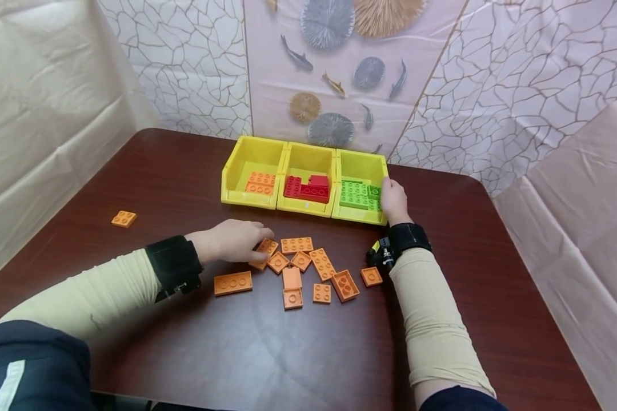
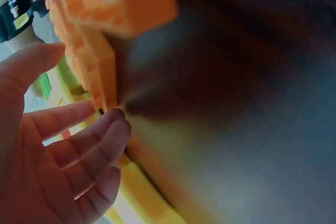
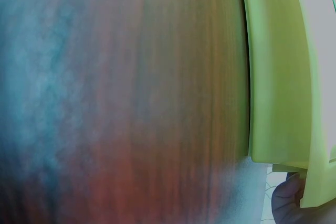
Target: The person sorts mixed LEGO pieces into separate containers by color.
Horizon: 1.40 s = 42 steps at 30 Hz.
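My left hand (image 1: 231, 240) reaches over the loose orange bricks, its fingertips at an orange brick (image 1: 259, 261) on the left of the group. In the left wrist view the thumb and fingers of that hand (image 2: 63, 135) are spread and loosely bent, with orange bricks (image 2: 105, 72) beside them and nothing held. My right hand (image 1: 395, 201) grips the right side wall of the yellow three-part bin (image 1: 357, 215). In the right wrist view, fingers (image 3: 286, 198) curl round the bin's edge (image 3: 281, 77). Orange, red and green bricks lie in its left, middle and right compartments, respectively.
Several orange bricks (image 1: 323, 264) lie loose on the dark table (image 1: 308, 354) in front of the bin. One orange brick (image 1: 124, 218) sits apart at the far left. A patterned cloth (image 1: 334, 68) hangs behind the table.
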### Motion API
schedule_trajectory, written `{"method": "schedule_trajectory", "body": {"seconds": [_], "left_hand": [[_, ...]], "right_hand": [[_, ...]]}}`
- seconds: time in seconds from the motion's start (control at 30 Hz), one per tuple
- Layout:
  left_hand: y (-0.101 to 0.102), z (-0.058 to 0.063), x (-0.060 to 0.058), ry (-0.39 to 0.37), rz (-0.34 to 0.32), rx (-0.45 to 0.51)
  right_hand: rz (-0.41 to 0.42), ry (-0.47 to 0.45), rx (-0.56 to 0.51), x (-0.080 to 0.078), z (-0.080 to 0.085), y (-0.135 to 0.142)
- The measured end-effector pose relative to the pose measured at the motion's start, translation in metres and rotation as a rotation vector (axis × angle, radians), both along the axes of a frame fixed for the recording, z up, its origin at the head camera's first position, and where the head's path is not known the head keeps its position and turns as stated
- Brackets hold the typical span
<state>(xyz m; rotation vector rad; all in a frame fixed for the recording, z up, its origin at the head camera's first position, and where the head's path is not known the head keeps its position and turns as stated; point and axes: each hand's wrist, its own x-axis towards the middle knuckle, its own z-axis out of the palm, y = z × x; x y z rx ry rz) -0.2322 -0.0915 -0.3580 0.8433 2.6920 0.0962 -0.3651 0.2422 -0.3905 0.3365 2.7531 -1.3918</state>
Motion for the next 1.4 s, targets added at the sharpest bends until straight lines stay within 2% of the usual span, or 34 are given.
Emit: {"method": "schedule_trajectory", "body": {"seconds": [0.1,0.2,0.43,0.73,0.97,1.1,1.23,1.33,1.4], "left_hand": [[0.003,-0.004,0.002,-0.003,0.011,-0.006],[0.004,-0.006,0.003,0.028,0.005,-0.001],[0.006,-0.006,0.004,0.049,0.016,0.005],[-0.004,-0.006,0.002,0.072,0.055,0.024],[-0.01,-0.005,-0.001,0.1,0.05,0.05],[-0.019,0.001,-0.01,0.194,0.042,0.118],[-0.026,0.012,-0.026,0.338,0.03,0.17],[-0.026,0.021,-0.042,0.39,0.065,0.152],[-0.025,0.025,-0.057,0.386,0.117,0.14]], "right_hand": [[-0.001,-0.005,-0.003,0.0,-0.001,0.0],[-0.003,0.007,-0.003,0.0,-0.003,0.0],[-0.005,0.024,-0.002,-0.001,-0.002,0.001],[-0.002,-0.004,-0.017,-0.001,0.0,0.001],[-0.005,0.009,-0.022,0.001,-0.001,0.0],[-0.001,-0.001,-0.026,0.001,0.0,-0.001],[-0.01,0.001,-0.022,0.0,0.0,-0.002],[-0.016,0.008,-0.014,0.0,-0.001,-0.001],[-0.018,0.006,-0.014,0.0,-0.001,-0.001]]}}
